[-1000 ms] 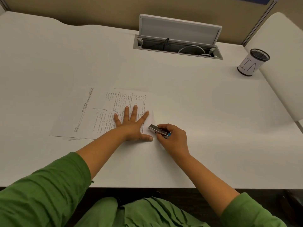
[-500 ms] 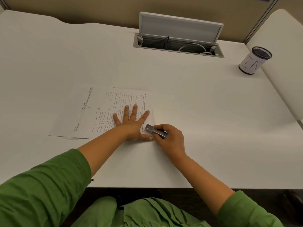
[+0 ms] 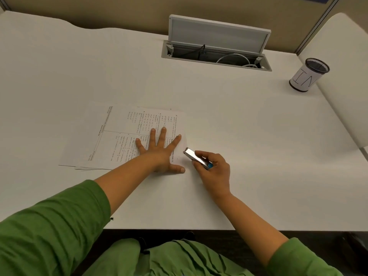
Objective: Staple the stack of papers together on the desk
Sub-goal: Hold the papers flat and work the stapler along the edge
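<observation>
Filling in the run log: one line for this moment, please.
left hand flat on paper stack | right hand grips stapler at stack's right edge | not yet stapled

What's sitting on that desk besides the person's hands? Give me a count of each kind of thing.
Stack of papers: 1
Stapler, held in the right hand: 1
Mesh pen cup with a paper label: 1
Open cable hatch set in the desk: 1
Total: 4
</observation>
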